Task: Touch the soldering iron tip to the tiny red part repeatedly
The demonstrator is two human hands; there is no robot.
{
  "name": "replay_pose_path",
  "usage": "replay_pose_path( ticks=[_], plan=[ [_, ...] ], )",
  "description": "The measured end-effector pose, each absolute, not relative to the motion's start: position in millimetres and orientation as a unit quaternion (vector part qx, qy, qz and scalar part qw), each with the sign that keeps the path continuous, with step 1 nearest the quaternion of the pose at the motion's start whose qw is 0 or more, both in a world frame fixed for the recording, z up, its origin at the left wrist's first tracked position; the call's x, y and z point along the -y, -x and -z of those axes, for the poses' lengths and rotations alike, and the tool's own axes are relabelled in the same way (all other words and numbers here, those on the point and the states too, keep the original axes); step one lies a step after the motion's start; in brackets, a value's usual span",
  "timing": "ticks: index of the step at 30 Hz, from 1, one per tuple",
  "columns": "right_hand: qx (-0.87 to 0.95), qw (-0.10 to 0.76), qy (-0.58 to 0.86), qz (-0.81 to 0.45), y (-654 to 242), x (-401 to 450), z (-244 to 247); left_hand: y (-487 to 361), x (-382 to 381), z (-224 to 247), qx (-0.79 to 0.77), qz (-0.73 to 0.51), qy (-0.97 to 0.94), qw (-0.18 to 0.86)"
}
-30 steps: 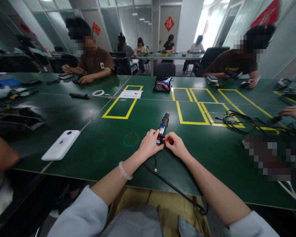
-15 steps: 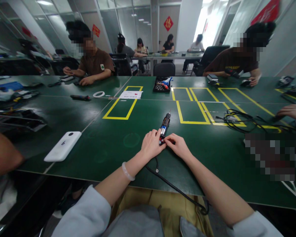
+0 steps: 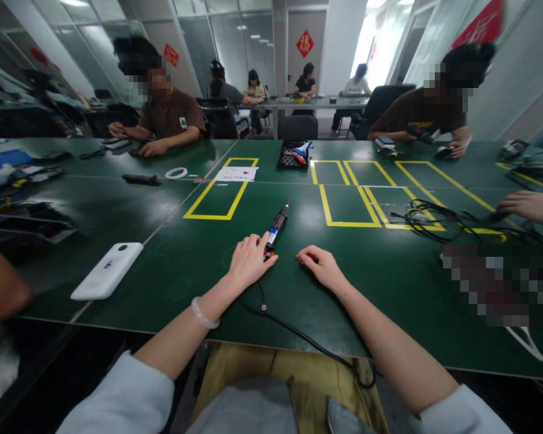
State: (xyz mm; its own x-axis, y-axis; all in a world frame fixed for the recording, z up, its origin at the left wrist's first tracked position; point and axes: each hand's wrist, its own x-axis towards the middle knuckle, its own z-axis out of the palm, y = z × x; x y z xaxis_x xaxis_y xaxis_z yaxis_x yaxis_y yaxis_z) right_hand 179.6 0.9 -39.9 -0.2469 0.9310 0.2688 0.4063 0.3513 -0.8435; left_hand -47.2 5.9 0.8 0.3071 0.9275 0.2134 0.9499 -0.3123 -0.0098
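A dark electric screwdriver (image 3: 278, 226) with a silver and blue label lies tilted on the green table, its tip pointing away from me. My left hand (image 3: 250, 259) is wrapped round its rear end, where small red parts show beside the thumb. From there a black cable (image 3: 298, 333) with a small ring terminal (image 3: 263, 307) near it runs toward the table's front edge. To the right of the tool, my right hand (image 3: 319, 263) is apart from it, thumb and fingertips pinched together; whatever they hold is too small to make out.
A white power bank (image 3: 108, 271) lies at the left. Beyond the yellow tape frames stands a black tray (image 3: 293, 158) of tools. Tangled black cables (image 3: 429, 217) lie at the right, near another person's hand (image 3: 531, 205). People sit across the table.
My left hand and the screwdriver have moved left, away from my right hand. My right hand, earlier at the tool's rear end, is now separate from it.
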Motion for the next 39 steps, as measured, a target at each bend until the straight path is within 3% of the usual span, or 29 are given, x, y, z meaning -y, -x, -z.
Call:
replay_pose_path(
  ticks=[10,18,21,27,32,35,39],
  plan=[
    [0.743,0.369,0.465,-0.309,-176,4,30,179,-41,-4,0.689,0.014,0.72,0.081],
    [0.753,0.359,0.458,-0.306,-176,4,32,261,-68,-11,0.761,-0.011,0.648,0.036],
    [0.757,0.355,0.457,-0.303,-175,3,32,269,-68,-16,0.778,-0.011,0.627,0.045],
    [0.76,0.352,0.456,-0.3,-176,3,32,256,-51,-18,0.752,0.027,0.638,0.162],
    [0.762,0.35,0.459,-0.294,-175,2,35,244,-50,-23,0.753,0.056,0.639,0.147],
    [0.759,0.35,0.46,-0.3,-174,2,35,218,-56,-31,0.755,0.116,0.64,0.082],
    [0.751,0.359,0.452,-0.321,-173,3,33,145,-54,-32,0.635,0.211,0.723,-0.172]
  ],
)
